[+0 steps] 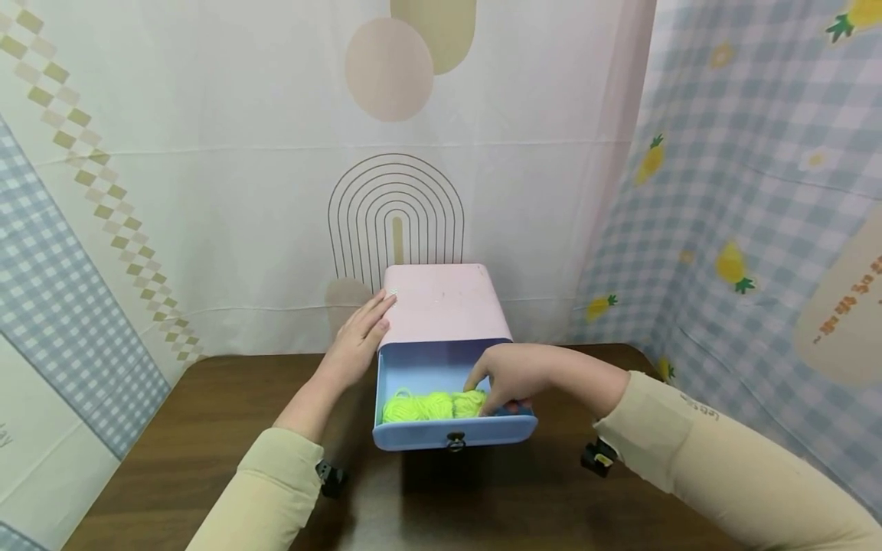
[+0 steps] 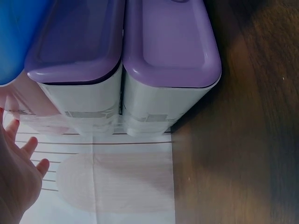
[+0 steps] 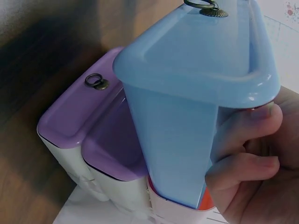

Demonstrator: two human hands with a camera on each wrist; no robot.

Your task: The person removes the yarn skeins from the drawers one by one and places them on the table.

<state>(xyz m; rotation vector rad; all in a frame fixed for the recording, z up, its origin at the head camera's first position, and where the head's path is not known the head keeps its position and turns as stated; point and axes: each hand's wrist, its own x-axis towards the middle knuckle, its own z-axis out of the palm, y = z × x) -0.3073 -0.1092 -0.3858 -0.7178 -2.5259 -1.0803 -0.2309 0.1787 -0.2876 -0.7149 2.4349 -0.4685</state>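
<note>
A blue drawer (image 1: 422,367) is pulled out from under the pink top (image 1: 441,306) of a small drawer cabinet. Neon yellow-green yarn (image 1: 420,407) lies along its front, and something dark blue and red (image 1: 515,408) sits at the right end, partly covered. Reaching in from the right, my right hand (image 1: 517,373) pinches the yarn's right end between thumb and fingers. In the right wrist view its curled fingers (image 3: 243,175) show beside the drawer wall; the yarn is hidden there. My left hand (image 1: 354,344) rests against the cabinet's left upper edge, fingers extended.
Two purple drawer fronts (image 2: 175,42) with ring pulls show below the blue drawer in the wrist views. The cabinet stands on a dark wooden table (image 1: 255,413). A patterned cloth (image 1: 227,191) hangs behind it, and a checked one (image 1: 730,153) at the right.
</note>
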